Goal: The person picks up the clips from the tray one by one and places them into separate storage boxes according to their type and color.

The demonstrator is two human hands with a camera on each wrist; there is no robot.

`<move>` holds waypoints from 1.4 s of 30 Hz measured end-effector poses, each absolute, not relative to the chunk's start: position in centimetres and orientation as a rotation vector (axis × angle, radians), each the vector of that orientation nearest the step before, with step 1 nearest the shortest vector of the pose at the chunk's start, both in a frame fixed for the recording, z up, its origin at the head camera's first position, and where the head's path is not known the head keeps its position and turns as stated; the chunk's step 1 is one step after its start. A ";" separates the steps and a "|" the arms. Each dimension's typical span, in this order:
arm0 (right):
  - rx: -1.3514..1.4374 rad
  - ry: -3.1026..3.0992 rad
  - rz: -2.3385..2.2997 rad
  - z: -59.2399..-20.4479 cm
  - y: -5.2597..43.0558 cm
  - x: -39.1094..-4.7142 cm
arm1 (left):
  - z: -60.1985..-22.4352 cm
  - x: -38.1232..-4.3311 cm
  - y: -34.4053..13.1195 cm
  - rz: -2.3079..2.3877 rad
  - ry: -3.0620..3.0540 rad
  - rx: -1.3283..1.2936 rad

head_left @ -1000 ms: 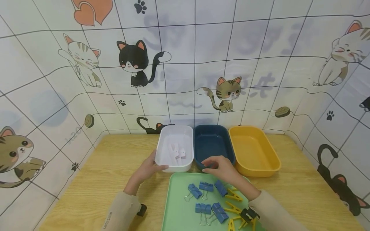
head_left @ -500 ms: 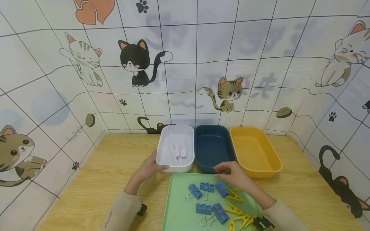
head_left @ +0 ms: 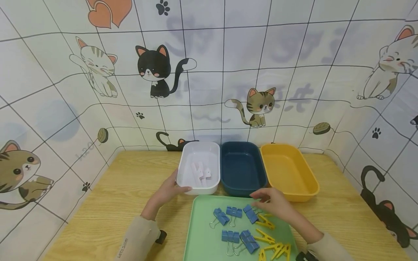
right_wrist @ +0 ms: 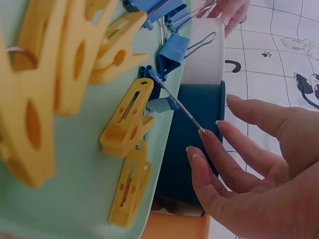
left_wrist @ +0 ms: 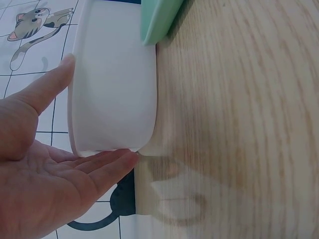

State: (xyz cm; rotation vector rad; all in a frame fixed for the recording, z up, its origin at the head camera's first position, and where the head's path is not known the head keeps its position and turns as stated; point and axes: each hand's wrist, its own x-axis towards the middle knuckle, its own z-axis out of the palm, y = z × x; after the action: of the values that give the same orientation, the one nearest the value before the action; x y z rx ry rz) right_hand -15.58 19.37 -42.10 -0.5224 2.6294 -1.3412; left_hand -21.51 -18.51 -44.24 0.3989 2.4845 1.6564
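My left hand rests on the near left corner of a white bin, its thumb at the rim and its fairly straight fingers along the side wall. Small white pieces, their exact kind unclear, lie inside. Over the far right part of a green tray, my right hand hovers with fingers loosely bent and thumb apart. In the right wrist view, one fingertip appears to meet the wire handle of a blue binder clip; contact is hard to confirm. Several blue binder clips and yellow clothespins lie on the tray.
Right of the white bin stand a dark blue bin and a yellow bin, side by side behind the tray. All rest on a wooden table, with a cat-printed wall covering behind and at both sides.
My right hand has moved right and toward me, from the dark blue bin's front edge to above the binder clip at the tray's far right. My left hand keeps its place on the white bin.
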 end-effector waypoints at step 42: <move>-0.667 2.299 -1.491 -44.6 21.3 -16.4 | -44.4 -21.6 -18.3 1.669 2.473 0.363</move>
State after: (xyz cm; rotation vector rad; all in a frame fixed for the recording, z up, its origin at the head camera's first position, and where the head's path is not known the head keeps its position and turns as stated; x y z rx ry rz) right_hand -16.44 21.29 -44.61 -0.6666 2.2993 -1.4908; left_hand -21.62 -18.30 -44.36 0.3635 2.4734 1.6690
